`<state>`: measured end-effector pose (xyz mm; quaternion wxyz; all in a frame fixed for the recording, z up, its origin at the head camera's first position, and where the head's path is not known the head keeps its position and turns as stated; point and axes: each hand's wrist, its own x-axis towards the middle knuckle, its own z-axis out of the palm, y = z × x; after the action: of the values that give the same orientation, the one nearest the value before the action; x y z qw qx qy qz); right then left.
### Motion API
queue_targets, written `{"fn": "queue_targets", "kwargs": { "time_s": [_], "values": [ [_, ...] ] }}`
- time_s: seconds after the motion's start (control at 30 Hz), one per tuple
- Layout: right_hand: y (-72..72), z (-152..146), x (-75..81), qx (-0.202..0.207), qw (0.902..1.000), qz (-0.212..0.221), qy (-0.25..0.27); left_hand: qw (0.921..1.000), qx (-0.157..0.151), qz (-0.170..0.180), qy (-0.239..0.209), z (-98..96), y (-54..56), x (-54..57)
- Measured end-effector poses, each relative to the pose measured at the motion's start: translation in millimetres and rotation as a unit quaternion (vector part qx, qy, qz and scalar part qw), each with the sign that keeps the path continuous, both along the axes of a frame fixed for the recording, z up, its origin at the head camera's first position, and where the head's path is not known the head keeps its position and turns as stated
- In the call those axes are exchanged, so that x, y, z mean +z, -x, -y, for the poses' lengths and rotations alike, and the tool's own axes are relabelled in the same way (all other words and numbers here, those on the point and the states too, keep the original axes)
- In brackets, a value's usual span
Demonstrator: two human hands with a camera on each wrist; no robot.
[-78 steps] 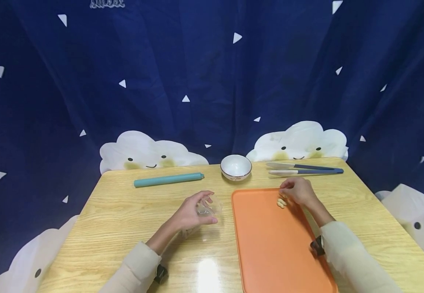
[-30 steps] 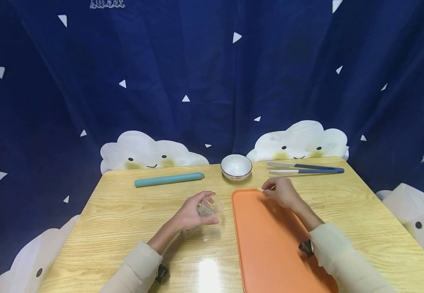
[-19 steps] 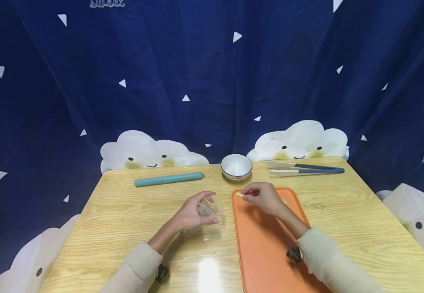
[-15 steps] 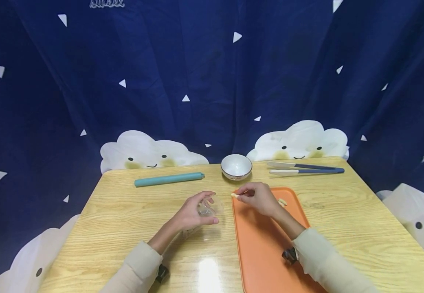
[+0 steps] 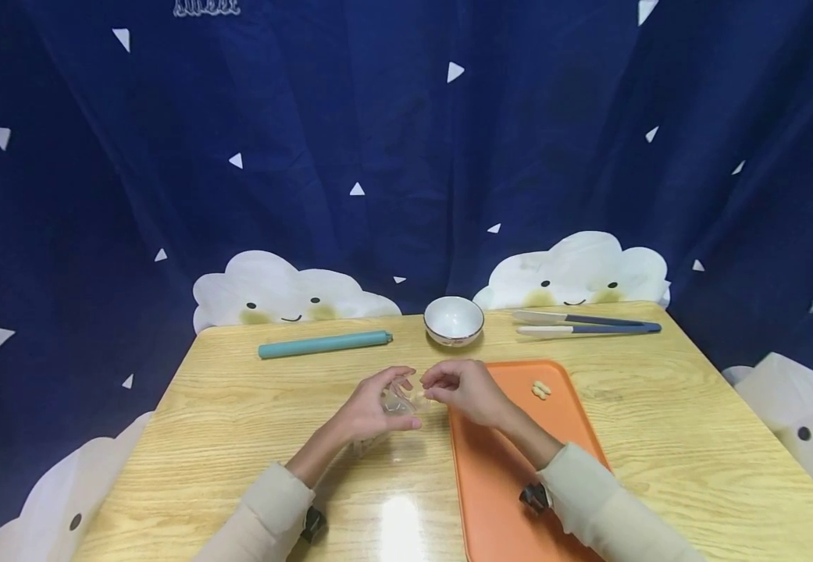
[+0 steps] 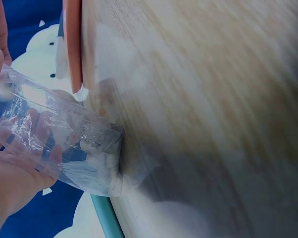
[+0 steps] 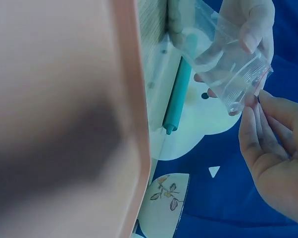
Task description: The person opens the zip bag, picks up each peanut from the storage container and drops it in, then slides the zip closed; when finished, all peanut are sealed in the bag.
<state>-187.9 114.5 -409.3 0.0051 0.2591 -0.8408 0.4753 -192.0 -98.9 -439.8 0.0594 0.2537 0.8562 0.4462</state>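
Observation:
My left hand (image 5: 371, 407) holds a clear zip bag (image 6: 65, 134) upright, thumb and fingers curved round it near the mouth. The bag's base is close against the table, with pale contents visible low down in the left wrist view. My right hand (image 5: 468, 390) is at the bag's mouth, fingertips pinched together by the ridged zip edge (image 7: 240, 82). A small pale peanut (image 5: 420, 396) shows at those fingertips, mostly hidden by them and blurred by the plastic. Several more peanuts (image 5: 540, 389) lie on the orange tray (image 5: 518, 375) under my right forearm.
Behind the tray stands a white bowl (image 5: 453, 318) with a dark rim. Blue-and-white tongs (image 5: 589, 325) lie at the back right. A teal stick (image 5: 325, 344) lies at the back left of the wooden table (image 5: 237, 421). A dark blue curtain hangs behind.
My right hand picked a peanut from the tray's far right and carried it left across the tray to the bag's mouth. My left hand and the bag stay in place.

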Motion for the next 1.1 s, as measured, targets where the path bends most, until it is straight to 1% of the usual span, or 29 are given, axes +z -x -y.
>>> {"fn": "queue_targets", "kwargs": {
  "time_s": [0.17, 0.37, 0.6, 0.83, 1.1],
  "values": [
    [-1.8, -5.7, 2.2, 0.004, 1.0000, 0.001, -0.008, 1.0000, 0.000, -0.002, 0.002, 0.0, -0.3, -0.2],
    [1.2, -31.2, 1.3, -0.023, 0.9991, 0.008, -0.035, 1.0000, 0.004, 0.000, 0.002, -0.4, -0.5, -1.1],
    [3.7, -64.3, 1.0, -0.056, 0.9967, 0.026, -0.053, 0.9999, 0.010, 0.002, 0.009, -0.1, -0.4, -2.7],
    [13.0, -100.6, -1.6, -0.098, 0.9902, 0.010, -0.099, 0.9999, 0.009, 0.005, 0.013, 0.8, -0.2, -2.6],
    [22.3, -134.2, -7.6, -0.129, 0.9798, 0.030, -0.149, 0.9999, 0.006, 0.009, 0.011, 0.5, -0.7, -1.6]
  ]
}}
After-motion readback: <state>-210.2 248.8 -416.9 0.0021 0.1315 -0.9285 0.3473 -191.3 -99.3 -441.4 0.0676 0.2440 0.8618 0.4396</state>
